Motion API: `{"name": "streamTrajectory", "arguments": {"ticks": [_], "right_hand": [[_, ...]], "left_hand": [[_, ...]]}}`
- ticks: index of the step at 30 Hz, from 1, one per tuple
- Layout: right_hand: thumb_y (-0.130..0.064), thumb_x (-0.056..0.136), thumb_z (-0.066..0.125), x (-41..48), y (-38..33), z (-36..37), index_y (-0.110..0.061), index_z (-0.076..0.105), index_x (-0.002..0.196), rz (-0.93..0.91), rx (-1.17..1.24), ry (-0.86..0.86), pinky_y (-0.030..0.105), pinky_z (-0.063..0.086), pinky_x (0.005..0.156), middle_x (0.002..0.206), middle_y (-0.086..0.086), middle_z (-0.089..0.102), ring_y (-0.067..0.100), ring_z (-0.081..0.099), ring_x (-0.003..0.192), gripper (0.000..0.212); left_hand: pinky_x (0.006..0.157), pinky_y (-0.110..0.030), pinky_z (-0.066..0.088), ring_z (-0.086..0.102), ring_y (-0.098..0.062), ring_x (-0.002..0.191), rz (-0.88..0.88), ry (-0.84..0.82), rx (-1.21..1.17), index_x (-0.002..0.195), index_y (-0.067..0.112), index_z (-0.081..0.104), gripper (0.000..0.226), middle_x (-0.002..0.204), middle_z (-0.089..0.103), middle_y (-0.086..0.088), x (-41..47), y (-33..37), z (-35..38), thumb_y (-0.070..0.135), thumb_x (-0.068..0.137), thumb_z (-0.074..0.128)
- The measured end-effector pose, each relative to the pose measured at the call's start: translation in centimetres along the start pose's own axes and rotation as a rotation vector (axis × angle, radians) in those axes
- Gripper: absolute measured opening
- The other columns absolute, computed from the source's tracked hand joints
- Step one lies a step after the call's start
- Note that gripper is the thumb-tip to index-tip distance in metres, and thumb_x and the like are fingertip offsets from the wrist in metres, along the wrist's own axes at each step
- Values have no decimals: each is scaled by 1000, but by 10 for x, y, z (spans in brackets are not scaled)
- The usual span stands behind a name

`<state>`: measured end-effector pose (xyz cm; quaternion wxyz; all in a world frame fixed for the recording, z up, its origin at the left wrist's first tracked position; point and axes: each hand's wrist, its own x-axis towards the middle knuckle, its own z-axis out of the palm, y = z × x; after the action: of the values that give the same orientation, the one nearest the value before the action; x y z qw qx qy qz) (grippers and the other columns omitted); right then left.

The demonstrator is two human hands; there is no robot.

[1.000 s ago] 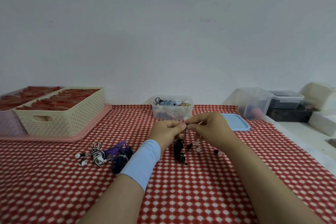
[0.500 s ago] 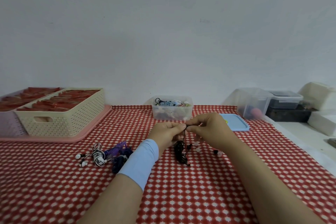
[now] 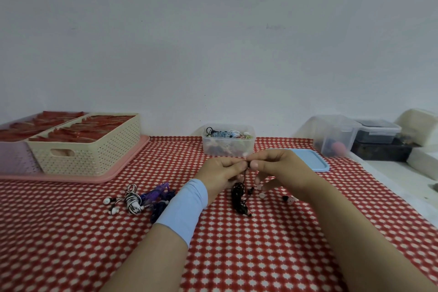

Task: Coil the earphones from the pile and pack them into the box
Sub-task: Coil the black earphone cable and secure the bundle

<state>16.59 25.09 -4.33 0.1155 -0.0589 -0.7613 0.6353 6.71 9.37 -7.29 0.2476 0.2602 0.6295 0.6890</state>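
Red-and-white checked tablecloth (image 3: 237, 256) below, left hand (image 3: 220, 174) and right hand (image 3: 279, 168) fingertips pinched together on thin black earphone cord (image 3: 238, 197), bundle dangling, probably for winding, clear plastic box (image 3: 228, 147) beyond.

The black earphones (image 3: 239, 197) rose between the thumbs of the left grip (image 3: 219, 173) and right grip (image 3: 279, 168), the pinched stretch hidden; the blue sleeve (image 3: 182, 208) covered part of the dark earphones (image 3: 158, 207); cords in the box (image 3: 227, 149) were too small to tell apart; the frame's edge cut the far-left basket (image 3: 14, 159).
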Motion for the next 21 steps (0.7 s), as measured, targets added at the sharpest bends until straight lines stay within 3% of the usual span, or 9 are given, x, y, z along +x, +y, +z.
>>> {"name": "streamTrajectory", "arguments": {"ticks": [7, 11, 15, 17, 21], "right_hand": [[-15, 87, 74, 1, 2, 1, -11, 80, 96, 26, 25, 8, 36, 58, 60, 84, 10, 74, 18, 64, 66, 12], [-18, 85, 77, 2, 0, 1, -14, 81, 92, 63, 24, 17, 39, 58, 66, 85, 8, 75, 18, 65, 68, 10], [-25, 78, 78, 1, -1, -2, -15, 81, 99, 116, 90, -29, 40, 57, 70, 88, 7, 75, 19, 67, 72, 23], [-28, 73, 78, 0, -1, -3, -15, 81, 99, 131, 97, -61, 37, 57, 68, 90, 8, 75, 20, 67, 74, 29], [-24, 80, 77, 1, 0, -2, -14, 81, 94, 173, 34, -63, 36, 59, 66, 87, 9, 75, 19, 67, 73, 18]], "left_hand": [[96, -38, 55, 68, -32, 106, 33, -17, 54, 111, 12, 74, 20, 106, 74, -13, -1, 1, 0, 15, 93, 65], [95, -39, 56, 70, -28, 101, 54, 6, 82, 105, 17, 76, 16, 102, 76, -10, -1, 2, 2, 17, 92, 66], [93, -40, 56, 71, -27, 91, 59, 10, 110, 108, 13, 75, 19, 94, 76, -5, 0, 3, 2, 20, 92, 67], [93, -40, 57, 71, -26, 96, 69, 3, 160, 107, 15, 76, 19, 98, 77, -5, -2, 4, 1, 21, 92, 68], [82, -31, 59, 69, -16, 78, 100, 5, 221, 91, 13, 78, 9, 85, 77, -6, -4, 7, 1, 12, 89, 70]]}}
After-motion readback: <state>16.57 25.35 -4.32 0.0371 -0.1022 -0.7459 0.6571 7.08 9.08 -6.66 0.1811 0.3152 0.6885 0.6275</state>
